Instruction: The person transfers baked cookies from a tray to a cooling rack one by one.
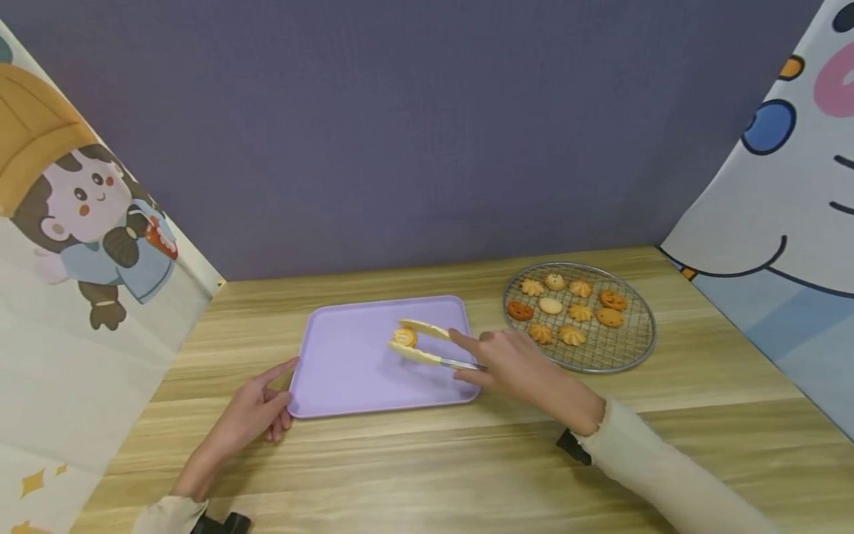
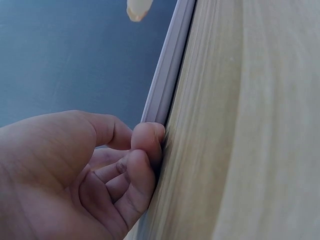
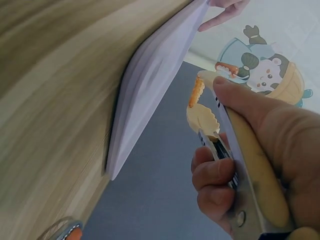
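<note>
My right hand (image 1: 517, 367) grips a pair of tongs (image 1: 416, 354) with cream-coloured tips and metal arms. Between the tips sits a round golden cookie (image 1: 403, 338), held over the purple tray (image 1: 347, 371); the right wrist view shows the cookie (image 3: 196, 92) edge-on, above the tray's surface. At the tray's near left corner my left hand (image 1: 250, 415) holds the rim. In the left wrist view, the thumb and curled fingers of that hand (image 2: 75, 175) meet at the tray's edge (image 2: 165, 75).
Right of the tray lies a round wire cooling rack (image 1: 623, 347) bearing several cookies of different shapes, such as a pale oval cookie (image 1: 550, 305) and a pretzel-shaped cookie (image 1: 520, 310). A dark partition (image 1: 427, 148) closes off the back of the wooden table (image 1: 414, 467).
</note>
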A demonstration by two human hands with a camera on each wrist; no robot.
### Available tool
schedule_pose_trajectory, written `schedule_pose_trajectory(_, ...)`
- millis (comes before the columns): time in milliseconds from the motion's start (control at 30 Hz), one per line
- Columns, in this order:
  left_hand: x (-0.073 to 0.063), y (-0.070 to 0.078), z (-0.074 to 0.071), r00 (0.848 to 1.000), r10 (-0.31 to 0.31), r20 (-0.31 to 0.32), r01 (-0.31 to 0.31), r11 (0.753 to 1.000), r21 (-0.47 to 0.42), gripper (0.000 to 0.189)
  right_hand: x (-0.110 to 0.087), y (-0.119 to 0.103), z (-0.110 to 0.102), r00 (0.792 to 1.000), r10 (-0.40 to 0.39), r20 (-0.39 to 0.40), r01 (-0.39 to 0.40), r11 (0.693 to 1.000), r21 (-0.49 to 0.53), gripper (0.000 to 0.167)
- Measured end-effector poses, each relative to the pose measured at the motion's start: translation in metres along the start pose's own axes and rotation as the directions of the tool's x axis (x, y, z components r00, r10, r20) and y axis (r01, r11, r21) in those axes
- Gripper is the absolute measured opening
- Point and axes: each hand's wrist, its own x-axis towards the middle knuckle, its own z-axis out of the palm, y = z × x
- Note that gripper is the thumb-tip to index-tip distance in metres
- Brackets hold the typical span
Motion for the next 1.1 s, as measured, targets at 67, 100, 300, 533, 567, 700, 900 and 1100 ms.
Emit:
schedule_pose_trajectory(67,0.0,0.0,0.0,1.0,0.004,-0.002,-0.004,1.0,0.003,0.061,-0.005,0.002,-0.001,1.0,-0.005,-0.02,0.005,1.0,0.012,0.061)
schedule_pose_trajectory(100,0.0,0.0,0.0,1.0,0.004,-0.003,-0.004,1.0,0.004,0.061,-0.007,0.003,-0.001,1.0,-0.009,-0.03,0.01,1.0,0.018,0.061)
schedule_pose_trajectory(300,-0.001,0.001,0.0,1.0,-0.006,-0.001,0.006,1.0,0.005,0.061,-0.021,0.008,-0.005,0.997,-0.002,-0.078,0.004,1.0,0.014,0.06)
schedule_pose_trajectory(533,-0.001,0.002,0.0,1.0,-0.018,0.001,0.018,1.0,0.004,0.062,-0.038,0.013,-0.011,0.991,-0.004,-0.135,0.005,1.0,0.008,0.059)
schedule_pose_trajectory(567,-0.001,0.002,0.0,1.0,-0.017,0.003,0.017,1.0,0.001,0.062,-0.041,0.014,-0.011,0.99,-0.008,-0.144,0.009,1.0,0.006,0.059)
schedule_pose_trajectory(700,-0.001,0.001,0.0,1.0,-0.008,0.015,0.008,1.0,-0.011,0.063,-0.053,0.019,-0.013,0.988,0.014,-0.155,-0.016,1.0,-0.012,0.06)
schedule_pose_trajectory(900,-0.001,0.002,-0.001,0.999,-0.003,0.034,0.004,0.999,-0.035,0.063,-0.072,0.028,-0.017,0.98,0.039,-0.194,-0.045,0.999,-0.027,0.061)
schedule_pose_trajectory(1100,-0.002,0.003,-0.002,0.999,-0.01,0.036,0.011,0.999,-0.039,0.064,-0.09,0.036,-0.02,0.973,0.112,-0.203,-0.114,0.994,0.002,0.057)
